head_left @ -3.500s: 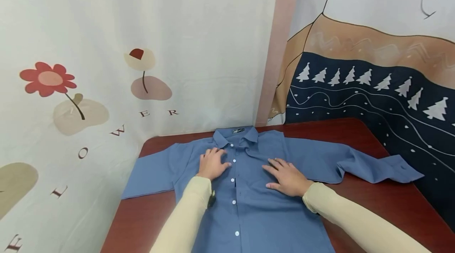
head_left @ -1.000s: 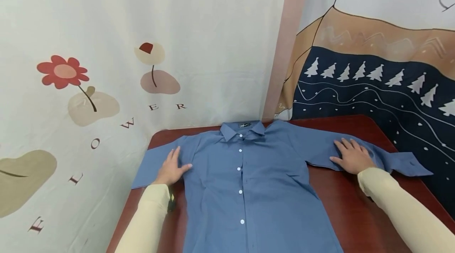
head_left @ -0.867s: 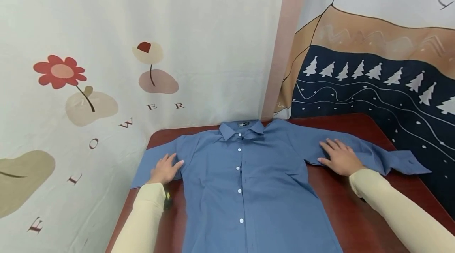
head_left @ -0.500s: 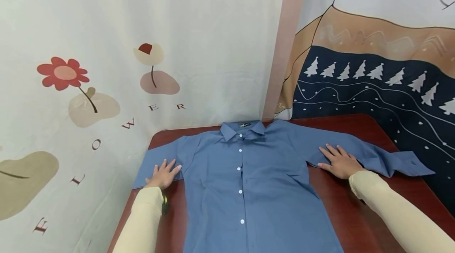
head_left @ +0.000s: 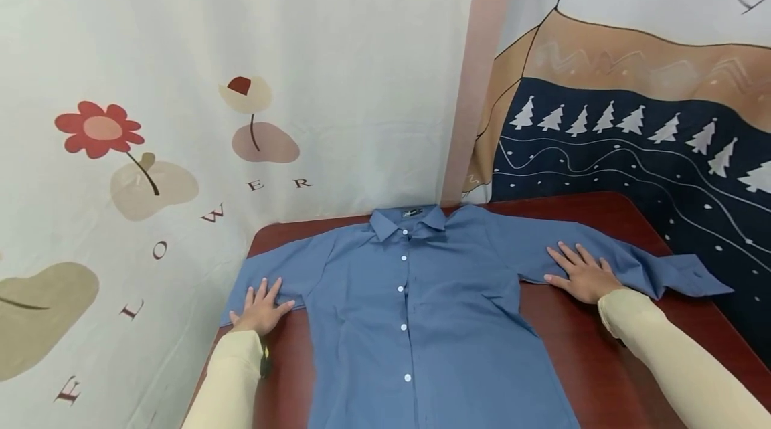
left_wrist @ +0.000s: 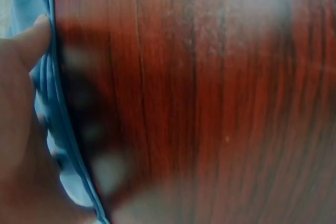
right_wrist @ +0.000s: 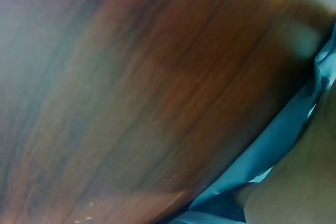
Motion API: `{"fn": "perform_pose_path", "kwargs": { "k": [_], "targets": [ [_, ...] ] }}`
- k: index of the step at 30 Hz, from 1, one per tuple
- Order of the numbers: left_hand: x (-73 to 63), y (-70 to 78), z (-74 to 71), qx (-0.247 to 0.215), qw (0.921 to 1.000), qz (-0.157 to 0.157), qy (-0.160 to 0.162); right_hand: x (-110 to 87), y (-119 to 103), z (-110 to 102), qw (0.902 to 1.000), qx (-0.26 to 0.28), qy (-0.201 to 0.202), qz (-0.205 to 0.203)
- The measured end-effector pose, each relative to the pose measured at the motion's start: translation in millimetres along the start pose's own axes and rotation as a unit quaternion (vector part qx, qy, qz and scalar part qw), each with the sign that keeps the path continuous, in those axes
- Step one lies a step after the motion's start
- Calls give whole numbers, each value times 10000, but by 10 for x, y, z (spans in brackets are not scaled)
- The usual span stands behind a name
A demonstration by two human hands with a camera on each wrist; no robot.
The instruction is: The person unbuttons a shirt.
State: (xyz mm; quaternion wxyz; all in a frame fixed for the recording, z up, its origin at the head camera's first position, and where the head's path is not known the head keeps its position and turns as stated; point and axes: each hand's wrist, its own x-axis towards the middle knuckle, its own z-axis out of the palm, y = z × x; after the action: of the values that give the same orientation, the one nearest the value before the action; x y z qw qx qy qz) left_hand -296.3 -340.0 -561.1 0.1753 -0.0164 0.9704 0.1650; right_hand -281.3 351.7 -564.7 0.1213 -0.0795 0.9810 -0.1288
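Observation:
A blue button-up shirt (head_left: 373, 322) lies spread front side up, its collar (head_left: 407, 220) at the far side and both sleeves stretched outward. My left hand (head_left: 260, 310) rests with spread fingers on the left sleeve near its lower edge. On the right sleeve, my right hand (head_left: 583, 275) lies flat with fingers extended. In the left wrist view, the thumb (left_wrist: 34, 39) touches the sleeve's folded edge (left_wrist: 59, 95). Part of the right hand (right_wrist: 299, 182) shows against the blue cloth (right_wrist: 262, 153) in the right wrist view.
The shirt lies on a dark red wooden table (head_left: 602, 355) with rounded far corners. Right behind it hangs a pale curtain (head_left: 361, 81) printed with flowers and letters. A navy cloth (head_left: 602, 154) with white trees borders the table's right side. The right cuff (head_left: 693, 275) reaches that edge.
Both hands have moved from the shirt's chest out onto the sleeves. The left hand has since slid further out along its sleeve, while the right has shifted only a little. The right sleeve's folds have changed.

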Motion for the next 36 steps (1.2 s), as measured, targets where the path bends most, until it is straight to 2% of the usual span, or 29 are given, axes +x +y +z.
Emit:
{"fn": "perform_pose_path", "kwargs": {
  "k": [2, 5, 7, 9, 11, 13, 16, 18, 20, 22, 23, 26, 28, 30, 33, 36],
  "targets": [
    [0, 22, 3, 8, 10000, -96, 18, 8, -6, 0, 10000, 13, 31, -7],
    [24, 153, -18, 102, 9994, -7, 343, 33, -88, -12, 9996, -21, 264, -41],
    [67, 286, -10, 217, 9965, 313, 750, 57, -224, -25, 9983, -43, 552, -168],
    [112, 457, 14, 356, 9892, 823, 1159, 80, -443, -21, 9948, -80, 901, -459],
    [141, 678, 51, 492, 9794, 1386, 1383, 80, -721, 5, 9878, -127, 1245, -928],
    [149, 933, 102, 554, 9705, 1907, 1367, 39, -1040, 62, 9785, -201, 1438, -1463],
    [146, 1361, 175, 664, 9612, 2477, 1017, -102, -1471, 223, 9571, -325, 1584, -2404],
    [165, 1635, 228, 782, 9528, 2820, 801, -230, -1694, 352, 9419, -283, 1365, -3056],
    [194, 1886, 275, 990, 9460, 3032, 586, -354, -1841, 489, 9253, -240, 944, -3664],
    [243, 2121, 318, 1162, 9433, 3091, 335, -448, -1907, 611, 9134, -226, 406, -4044],
    [277, 2228, 341, 1244, 9428, 3087, 206, -484, -1916, 653, 9105, -272, 138, -4124],
    [358, 2461, 421, 1431, 9474, 2844, -311, -540, -1897, 759, 9086, -380, -339, -4145],
    [407, 2548, 475, 1537, 9515, 2595, -604, -549, -1883, 797, 9099, -501, -441, -4095],
    [456, 2596, 520, 1629, 9548, 2367, -759, -552, -1877, 828, 9105, -503, -480, -4077],
    [529, 2631, 561, 1649, 9601, 2105, -815, -564, -1870, 859, 9089, -648, -444, -4096],
    [589, 2658, 580, 1635, 9621, 2029, -806, -605, -1847, 892, 9071, -764, -316, -4128]
  ]
}}
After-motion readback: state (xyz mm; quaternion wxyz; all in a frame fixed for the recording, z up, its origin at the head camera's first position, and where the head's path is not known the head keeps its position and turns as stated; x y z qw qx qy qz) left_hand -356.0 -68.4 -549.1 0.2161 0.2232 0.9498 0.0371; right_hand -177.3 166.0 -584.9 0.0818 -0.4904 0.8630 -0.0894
